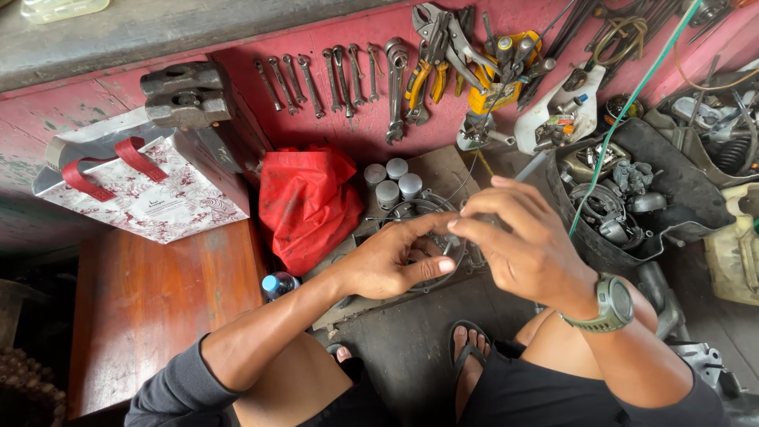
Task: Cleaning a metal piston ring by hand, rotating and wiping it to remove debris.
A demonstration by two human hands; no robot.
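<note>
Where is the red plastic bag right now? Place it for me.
In the head view the red plastic bag lies left of centre against the red wall, below the row of hanging spanners, between the patterned paper bag and the grey cylinders.

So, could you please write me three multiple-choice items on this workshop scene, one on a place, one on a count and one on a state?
1. Where does the red cloth lie?
A. left of the grey canisters
B. on the wooden bench
C. inside the black tub

2. How many grey canisters stand together?
A. two
B. four
C. six

3. What are the hands doing?
A. resting flat on the knees
B. gripping a hammer
C. fingertips meeting above a round metal part

Answers: 1 A, the cloth sits just left of the canisters. 2 B, four round tops show. 3 C, the left hand and right hand pinch together over the round metal part.
</note>
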